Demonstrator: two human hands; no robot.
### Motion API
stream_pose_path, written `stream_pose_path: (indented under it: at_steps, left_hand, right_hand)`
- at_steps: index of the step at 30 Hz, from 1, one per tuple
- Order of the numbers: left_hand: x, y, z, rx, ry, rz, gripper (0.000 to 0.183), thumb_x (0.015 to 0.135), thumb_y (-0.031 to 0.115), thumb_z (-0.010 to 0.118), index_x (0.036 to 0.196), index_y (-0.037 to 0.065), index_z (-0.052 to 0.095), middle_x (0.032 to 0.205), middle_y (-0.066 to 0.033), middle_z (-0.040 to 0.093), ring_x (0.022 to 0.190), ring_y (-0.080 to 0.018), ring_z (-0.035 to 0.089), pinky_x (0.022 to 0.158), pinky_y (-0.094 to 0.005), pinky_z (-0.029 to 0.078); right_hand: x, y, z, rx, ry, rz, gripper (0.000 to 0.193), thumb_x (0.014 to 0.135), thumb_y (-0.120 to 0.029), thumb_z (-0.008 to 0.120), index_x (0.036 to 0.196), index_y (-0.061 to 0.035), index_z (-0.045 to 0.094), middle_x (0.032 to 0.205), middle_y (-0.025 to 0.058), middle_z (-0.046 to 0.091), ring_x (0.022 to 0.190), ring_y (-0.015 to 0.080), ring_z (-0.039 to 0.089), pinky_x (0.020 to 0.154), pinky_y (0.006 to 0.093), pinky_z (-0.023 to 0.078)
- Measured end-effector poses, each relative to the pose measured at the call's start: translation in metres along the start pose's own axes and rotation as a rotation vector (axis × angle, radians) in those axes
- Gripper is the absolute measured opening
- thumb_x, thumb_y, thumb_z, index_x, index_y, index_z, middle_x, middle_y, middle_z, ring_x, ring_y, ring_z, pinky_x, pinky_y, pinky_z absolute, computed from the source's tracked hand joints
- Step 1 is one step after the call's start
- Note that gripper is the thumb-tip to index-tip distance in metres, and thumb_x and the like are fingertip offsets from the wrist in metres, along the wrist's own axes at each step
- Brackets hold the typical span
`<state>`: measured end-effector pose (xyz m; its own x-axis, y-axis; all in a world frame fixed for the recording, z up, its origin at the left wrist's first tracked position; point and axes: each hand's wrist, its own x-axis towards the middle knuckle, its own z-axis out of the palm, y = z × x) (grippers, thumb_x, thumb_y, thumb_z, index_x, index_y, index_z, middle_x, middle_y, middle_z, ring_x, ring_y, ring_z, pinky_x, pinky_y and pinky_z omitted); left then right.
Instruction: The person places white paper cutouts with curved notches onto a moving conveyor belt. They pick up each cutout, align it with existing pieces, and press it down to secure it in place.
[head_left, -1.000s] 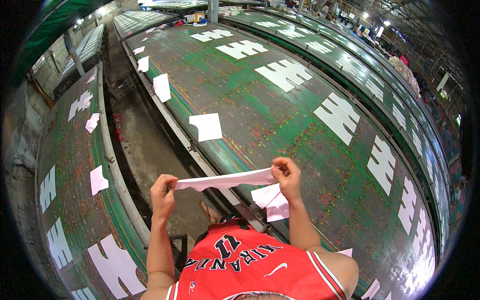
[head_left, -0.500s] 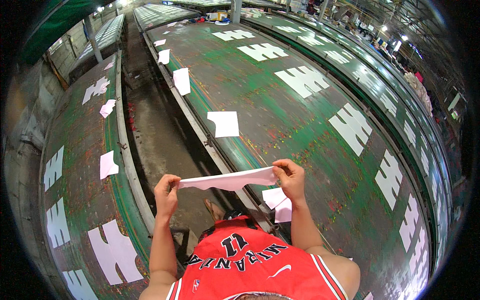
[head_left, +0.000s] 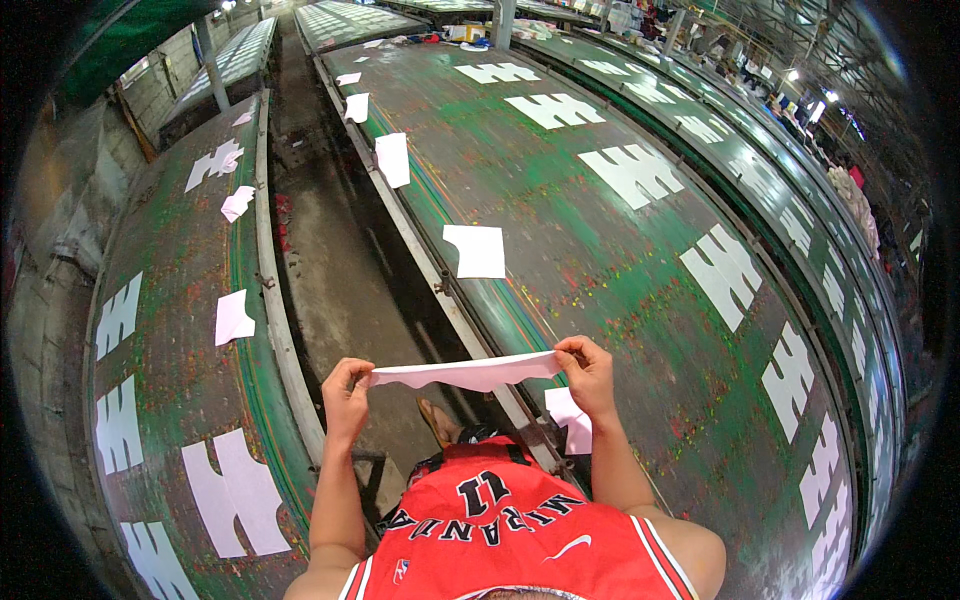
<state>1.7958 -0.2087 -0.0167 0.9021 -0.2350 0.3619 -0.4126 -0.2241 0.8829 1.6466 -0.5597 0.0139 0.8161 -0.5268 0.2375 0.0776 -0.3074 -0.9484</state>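
Observation:
A pale pink fabric piece [head_left: 468,374] hangs stretched sideways between my two hands, its upper edge nearly straight and its lower edge wavy. My left hand [head_left: 347,390] pinches the left end, thumb against fingers. At the opposite end, my right hand [head_left: 588,372] pinches a corner in the same way. The cloth is held in the air over the aisle and the edge of the right-hand table. Just below my right hand, pink cut pieces [head_left: 572,420] lie on that table's edge.
Long green-stained tables run on both sides, the left table [head_left: 170,300] and the right table [head_left: 560,230], with a narrow aisle [head_left: 330,240] between. White cut panels [head_left: 632,175] lie spaced along them. A single pale piece [head_left: 475,251] rests near the right table's edge. Metal rails [head_left: 395,215] border the aisle.
The view has shifted, so the tables sit slightly further right. Both hands keep their hold on the fabric, which is still stretched and now hangs with a slightly more wavy lower edge.

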Motion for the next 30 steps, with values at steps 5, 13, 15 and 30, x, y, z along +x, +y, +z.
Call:
stream_pose_path:
  at_steps: [5, 13, 15, 30]
  left_hand:
    - [0.0, -0.002, -0.005, -0.029, 0.019, -0.009, 0.012, 0.087, -0.012, 0.063, 0.096, -0.004, 0.065, 0.091, -0.0088, 0.065, 0.084, -0.0163, 0.064, 0.078, -0.0281, 0.052]
    - [-0.002, 0.0, -0.017, 0.035, 0.057, -0.057, 0.012, 0.087, -0.012, 0.062, 0.095, -0.003, 0.064, 0.09, -0.009, 0.065, 0.085, -0.0165, 0.065, 0.079, -0.0281, 0.052]
    - [-0.005, -0.001, -0.02, 0.032, 0.076, -0.078, 0.012, 0.087, -0.011, 0.061, 0.095, -0.003, 0.064, 0.09, -0.0082, 0.064, 0.085, -0.0159, 0.063, 0.079, -0.0279, 0.051]
    - [-0.049, 0.008, -0.095, 0.24, 0.375, -0.042, 0.004, 0.091, -0.004, 0.063, 0.095, -0.003, 0.063, 0.093, -0.0117, 0.064, 0.088, -0.0233, 0.063, 0.081, -0.0327, 0.05]
  right_hand:
    - [0.005, 0.005, 0.012, 0.061, -0.002, -0.05, 0.008, 0.092, -0.003, 0.068, 0.098, 0.0012, 0.069, 0.083, 0.0036, 0.07, 0.075, 0.0099, 0.063, 0.07, 0.0259, 0.051]
    - [0.013, 0.002, 0.025, 0.056, -0.05, 0.0, 0.009, 0.093, -0.004, 0.068, 0.1, 0.0018, 0.069, 0.083, 0.0027, 0.069, 0.075, 0.0095, 0.062, 0.07, 0.0258, 0.05]
    - [0.015, 0.002, 0.029, 0.043, -0.075, 0.009, 0.009, 0.093, -0.003, 0.067, 0.1, 0.0019, 0.069, 0.084, 0.0027, 0.069, 0.076, 0.0094, 0.062, 0.07, 0.0259, 0.051]
    - [0.054, -0.021, 0.119, 0.176, -0.401, -0.03, 0.014, 0.093, 0.0, 0.066, 0.106, 0.0021, 0.071, 0.095, 0.0044, 0.071, 0.085, 0.0099, 0.065, 0.077, 0.0265, 0.053]
